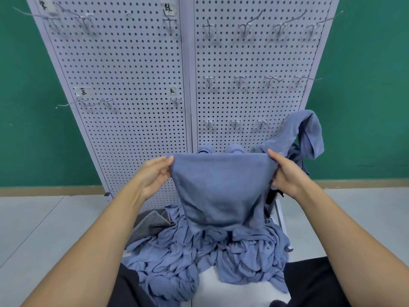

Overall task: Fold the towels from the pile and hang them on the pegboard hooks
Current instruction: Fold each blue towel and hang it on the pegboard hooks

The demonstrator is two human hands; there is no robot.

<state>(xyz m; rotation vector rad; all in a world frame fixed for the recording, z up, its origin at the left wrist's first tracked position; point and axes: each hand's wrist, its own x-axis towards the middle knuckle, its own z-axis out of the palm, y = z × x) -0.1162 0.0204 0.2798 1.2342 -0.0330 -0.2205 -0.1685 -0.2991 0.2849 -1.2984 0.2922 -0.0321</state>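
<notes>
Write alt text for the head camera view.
A left hand and right hand pinch the top corners of a blue towel, holding it up over a pile of blue towels on the floor. Behind stands a white pegboard with metal hooks.

The towel (221,185) I hold hides some fingers of my right hand (286,173) and most of two hung towels (204,150); the top labels (169,8) are blurred

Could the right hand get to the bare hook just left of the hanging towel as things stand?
Probably yes: the hook sits bare above the right hand with nothing between; the hanging towel is beside it. But that hand pinches the held towel.
</notes>
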